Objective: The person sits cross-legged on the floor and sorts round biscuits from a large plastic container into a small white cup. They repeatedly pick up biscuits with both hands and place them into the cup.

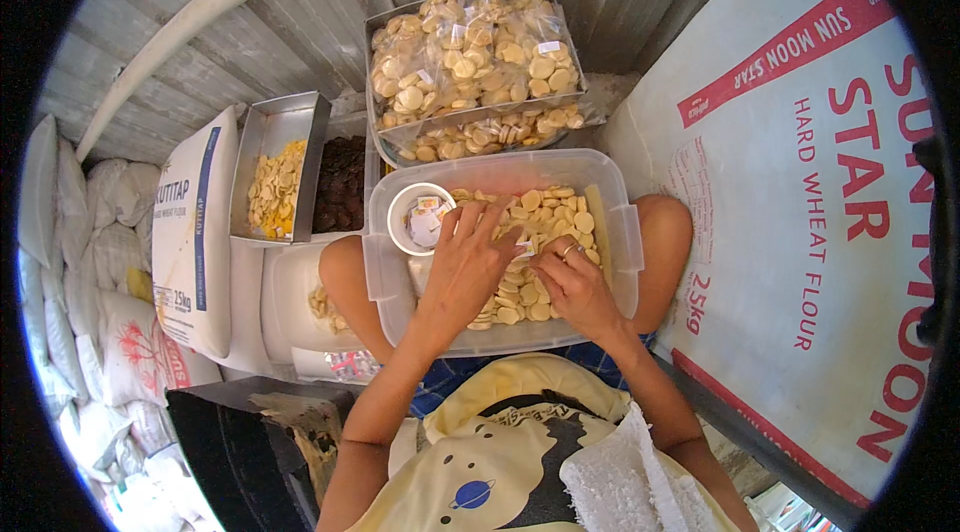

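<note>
A translucent plastic tub [621,307] rests in my lap, holding many pale round biscuits [525,299]. My left hand [472,254] reaches over the biscuits, its thumb and index fingertips at a small printed paper label [526,249]. Close to the label's right side, my right hand [574,277] has its thumb and fingertips drawn together and wears a ring; whether it pinches clear plastic there cannot be made out. Inside the tub's far left corner, a white round cup [391,221] contains more small paper labels [426,223], partly behind my left hand.
Beyond the tub, a metal tray [480,114] is heaped with bagged biscuits [465,44]. Leftward are a metal pan [315,179] of yellowish pieces, a container of dark brown pieces [341,187] and a flour sack [180,247]. A large flour sack [757,194] stands on the right. Corrugated metal wall [300,29] rises behind.
</note>
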Demonstrator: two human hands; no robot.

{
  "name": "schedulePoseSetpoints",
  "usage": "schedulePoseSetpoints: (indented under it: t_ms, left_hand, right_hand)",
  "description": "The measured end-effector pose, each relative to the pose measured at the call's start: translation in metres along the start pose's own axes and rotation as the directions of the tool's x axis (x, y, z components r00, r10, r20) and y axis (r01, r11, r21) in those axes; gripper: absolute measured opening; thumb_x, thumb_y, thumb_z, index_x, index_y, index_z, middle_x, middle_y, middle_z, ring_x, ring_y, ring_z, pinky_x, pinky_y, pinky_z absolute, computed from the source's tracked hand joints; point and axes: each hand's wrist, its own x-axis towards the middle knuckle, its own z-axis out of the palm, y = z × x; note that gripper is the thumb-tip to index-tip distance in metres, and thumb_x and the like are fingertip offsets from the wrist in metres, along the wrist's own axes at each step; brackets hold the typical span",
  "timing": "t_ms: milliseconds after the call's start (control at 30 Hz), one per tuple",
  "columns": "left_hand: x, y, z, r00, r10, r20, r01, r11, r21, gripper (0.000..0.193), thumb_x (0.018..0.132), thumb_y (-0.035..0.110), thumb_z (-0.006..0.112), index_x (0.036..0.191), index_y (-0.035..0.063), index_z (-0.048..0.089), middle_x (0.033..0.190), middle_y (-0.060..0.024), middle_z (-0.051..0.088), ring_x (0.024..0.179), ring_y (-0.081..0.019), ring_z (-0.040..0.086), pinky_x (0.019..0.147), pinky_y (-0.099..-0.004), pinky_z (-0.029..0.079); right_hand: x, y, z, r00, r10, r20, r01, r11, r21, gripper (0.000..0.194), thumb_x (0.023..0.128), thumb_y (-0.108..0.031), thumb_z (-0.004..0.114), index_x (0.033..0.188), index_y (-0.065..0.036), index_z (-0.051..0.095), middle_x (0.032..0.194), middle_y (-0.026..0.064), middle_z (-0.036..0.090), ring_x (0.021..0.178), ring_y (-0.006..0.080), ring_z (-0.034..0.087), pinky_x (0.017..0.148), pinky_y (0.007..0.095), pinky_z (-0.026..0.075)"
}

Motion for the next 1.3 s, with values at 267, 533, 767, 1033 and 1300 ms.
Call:
schedulePoseSetpoints:
  t_ms: [267,533,767,1033,1300]
  left_hand:
    - [0.002,-0.029,-0.002,0.991,0.097,0.087,-0.106,0.989,0.099,0.024,0.080,0.021,0.068,0.103,0.0149,0.073,0.119,-0.0030,0.061,0.119,-0.0232,0.049,0.102,-0.0447,0.036]
    - [-0.014,-0.003,-0.055,0.954,0.125,-0.273,-0.131,0.991,-0.004,0.014,0.073,0.011,0.068,0.086,0.0113,0.067,0.097,0.0011,0.063,0.105,-0.0189,0.057,0.101,-0.0426,0.036]
    - [-0.030,-0.017,-0.047,0.983,0.095,-0.158,-0.126,0.972,-0.199,0.014,0.078,0.015,0.073,0.088,0.0095,0.065,0.100,-0.0016,0.063,0.102,-0.0208,0.058,0.096,-0.0405,0.040]
    - [-0.042,-0.009,-0.058,0.984,-0.179,-0.018,0.102,0.639,-0.762,0.014,0.080,0.010,0.076,0.091,0.0061,0.068,0.096,-0.0066,0.066,0.094,-0.0272,0.062,0.081,-0.0352,0.048]
    - [-0.104,-0.064,-0.104,0.876,-0.323,-0.359,-0.023,0.714,-0.700,0.011,0.076,0.004,0.076,0.086,0.0073,0.075,0.075,-0.0047,0.061,0.074,-0.0204,0.057,0.066,-0.0336,0.044]
  right_hand:
    - [0.004,0.001,-0.005,0.998,0.048,0.032,-0.048,0.999,-0.005,0.014,0.082,0.003,0.063,0.095,0.000,0.059,0.096,0.0133,0.053,0.090,0.0336,0.060,0.075,0.0424,0.052]
    - [0.020,-0.057,-0.050,0.988,-0.083,-0.131,0.056,0.980,-0.193,0.011,0.080,0.004,0.069,0.089,-0.001,0.064,0.087,0.0104,0.056,0.082,0.0281,0.059,0.071,0.0370,0.049]
    - [0.021,-0.059,-0.045,0.999,-0.050,-0.008,0.049,0.993,-0.107,0.010,0.080,0.003,0.069,0.088,0.000,0.065,0.089,0.0107,0.057,0.082,0.0281,0.059,0.071,0.0348,0.049]
    - [0.042,-0.107,-0.053,0.964,-0.187,0.188,0.206,0.975,-0.085,0.024,0.080,0.006,0.064,0.103,-0.002,0.065,0.098,0.0106,0.056,0.090,0.0290,0.060,0.076,0.0368,0.051]
    - [0.055,-0.122,-0.038,0.990,-0.131,-0.047,0.128,0.990,-0.068,0.027,0.082,0.005,0.069,0.108,-0.002,0.068,0.105,0.0124,0.061,0.090,0.0249,0.061,0.078,0.0344,0.052]
